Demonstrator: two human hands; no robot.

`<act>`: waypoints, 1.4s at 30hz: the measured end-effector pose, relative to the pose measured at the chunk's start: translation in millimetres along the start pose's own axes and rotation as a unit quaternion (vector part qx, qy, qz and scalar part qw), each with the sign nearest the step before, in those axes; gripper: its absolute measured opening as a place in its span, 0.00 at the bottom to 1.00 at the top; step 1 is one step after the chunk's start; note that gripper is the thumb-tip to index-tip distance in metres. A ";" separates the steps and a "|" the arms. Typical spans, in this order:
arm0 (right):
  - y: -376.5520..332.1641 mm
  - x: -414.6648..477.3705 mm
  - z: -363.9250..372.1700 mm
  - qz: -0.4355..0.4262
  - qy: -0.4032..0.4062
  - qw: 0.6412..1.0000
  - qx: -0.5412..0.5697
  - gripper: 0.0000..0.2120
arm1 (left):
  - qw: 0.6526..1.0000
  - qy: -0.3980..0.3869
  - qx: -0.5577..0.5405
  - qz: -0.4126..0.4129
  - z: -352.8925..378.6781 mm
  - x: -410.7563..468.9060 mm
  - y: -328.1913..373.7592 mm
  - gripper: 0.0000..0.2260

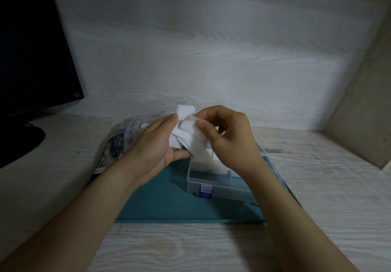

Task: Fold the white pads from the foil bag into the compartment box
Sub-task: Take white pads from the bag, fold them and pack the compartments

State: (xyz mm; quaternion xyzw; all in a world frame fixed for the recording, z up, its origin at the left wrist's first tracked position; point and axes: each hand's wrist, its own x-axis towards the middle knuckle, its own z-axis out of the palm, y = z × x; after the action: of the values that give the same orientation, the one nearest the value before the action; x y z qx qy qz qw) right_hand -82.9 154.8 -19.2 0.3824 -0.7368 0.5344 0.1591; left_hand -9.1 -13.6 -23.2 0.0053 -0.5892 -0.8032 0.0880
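A: Status on the hands?

B: Both on one white pad, held in the air above the far-left corner of the compartment box. Left hand has it from the left side: fingers fairly straight along the back of it, thumb coming in underneath. Right hand pinches the pad's upper right edge between thumb and forefinger, other fingers curled.

A: Pad flat?

B: No. Bent over on itself, one strip sticking up at the top, layers overlapping lower down. Can't tell how many folds.

A: Box?

B: Clear plastic, lid open, blue latch on the near wall. It sits on a teal mat on the table. Folded pads are in the far compartments, partly hidden by the right hand. Near compartments look bare from where I stand.

A: Foil bag?

B: Foil bag lies on the table just left of the left hand, behind its wrist, printed side up. Mouth is hidden by the hand.

A: Anything else around?

B: Dark monitor on its stand, far left of the table.
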 end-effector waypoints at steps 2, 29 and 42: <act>-3.5 0.8 -1.0 0.025 0.012 0.998 0.056 0.04 | 1.000 -0.005 0.000 -0.010 -0.8 1.4 -1.0 0.18; -7.9 -1.8 7.4 0.013 -0.021 0.998 -0.060 0.04 | 0.983 -0.117 0.128 0.057 0.8 -3.8 -9.2 0.18; -5.2 -2.7 9.2 0.000 -0.001 0.998 -0.058 0.05 | 0.967 -0.115 0.204 0.100 2.7 -8.3 -7.1 0.28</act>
State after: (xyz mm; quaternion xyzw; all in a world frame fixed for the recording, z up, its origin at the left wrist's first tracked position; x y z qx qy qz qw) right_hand -75.7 146.8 -20.9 0.3732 -0.7668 0.4902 0.1801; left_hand -2.2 -7.8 -29.9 -0.1278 -0.7442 -0.6485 0.0968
